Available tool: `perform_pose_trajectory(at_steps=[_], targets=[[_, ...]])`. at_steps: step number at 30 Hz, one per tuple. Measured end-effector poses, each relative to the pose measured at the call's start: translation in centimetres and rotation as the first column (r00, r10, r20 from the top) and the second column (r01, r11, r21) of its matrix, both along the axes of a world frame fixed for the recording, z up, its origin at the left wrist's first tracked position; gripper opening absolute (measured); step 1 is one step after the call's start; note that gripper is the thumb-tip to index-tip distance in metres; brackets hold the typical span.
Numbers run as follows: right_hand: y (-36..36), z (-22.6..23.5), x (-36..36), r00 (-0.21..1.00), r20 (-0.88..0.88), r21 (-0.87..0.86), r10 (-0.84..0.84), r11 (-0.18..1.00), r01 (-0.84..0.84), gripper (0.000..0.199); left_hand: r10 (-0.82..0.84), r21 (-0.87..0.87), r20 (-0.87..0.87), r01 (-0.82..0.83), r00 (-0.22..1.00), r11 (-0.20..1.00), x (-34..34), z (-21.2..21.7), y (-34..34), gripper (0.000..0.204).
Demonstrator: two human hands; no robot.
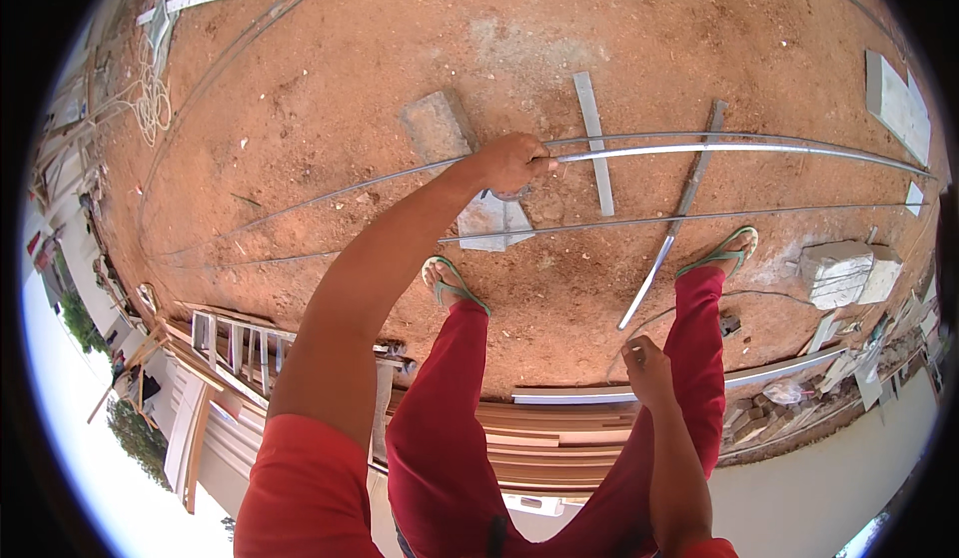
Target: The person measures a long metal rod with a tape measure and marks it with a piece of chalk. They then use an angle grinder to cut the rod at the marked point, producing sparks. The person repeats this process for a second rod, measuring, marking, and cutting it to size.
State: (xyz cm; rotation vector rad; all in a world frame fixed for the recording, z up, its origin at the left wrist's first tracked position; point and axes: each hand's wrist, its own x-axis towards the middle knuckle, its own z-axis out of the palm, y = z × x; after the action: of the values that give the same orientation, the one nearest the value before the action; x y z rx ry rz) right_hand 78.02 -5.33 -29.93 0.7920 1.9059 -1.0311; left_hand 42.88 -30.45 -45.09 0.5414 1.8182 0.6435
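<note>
My left hand [514, 163] is closed round the near end of a long, shiny metal bar [719, 147], which stretches off to the right. Just behind it runs a thin grey rod [639, 138]; whether my fingers also hold that rod is hard to make out. A second thin rod [599, 223] crosses the ground nearer my feet. Beneath my left hand lie a grey concrete block [440, 123] and a pale broken slab [489, 223]. My right hand [649, 368] hangs by my right leg with curled fingers, and what they hold, if anything, is hidden.
Two flat strips, a grey one [594, 138] and a darker one [694, 173], lie crosswise on red dirt. Pale blocks [839, 273] sit at right. Stacked wooden boards [559, 438] and a ladder-like frame [240, 348] are behind my feet. Coiled cord [152, 108] lies far left.
</note>
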Motion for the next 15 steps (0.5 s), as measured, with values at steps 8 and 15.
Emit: perform_pose_trajectory(at_steps=[8,15], targets=[[-6.6,-3.1,6.3,0.98,0.063,-0.04,0.19,0.981,-0.188,0.019,0.05,0.021,-0.115,-0.048,0.992,0.999,1.0,-1.9,-9.8,0.045],[-14.1,-3.8,3.1,0.953,0.1,-0.115,0.287,0.954,-0.276,0.02,0.051,0.029,-0.117,-0.048,0.992,0.998,0.7,-1.8,-13.1,0.045]])
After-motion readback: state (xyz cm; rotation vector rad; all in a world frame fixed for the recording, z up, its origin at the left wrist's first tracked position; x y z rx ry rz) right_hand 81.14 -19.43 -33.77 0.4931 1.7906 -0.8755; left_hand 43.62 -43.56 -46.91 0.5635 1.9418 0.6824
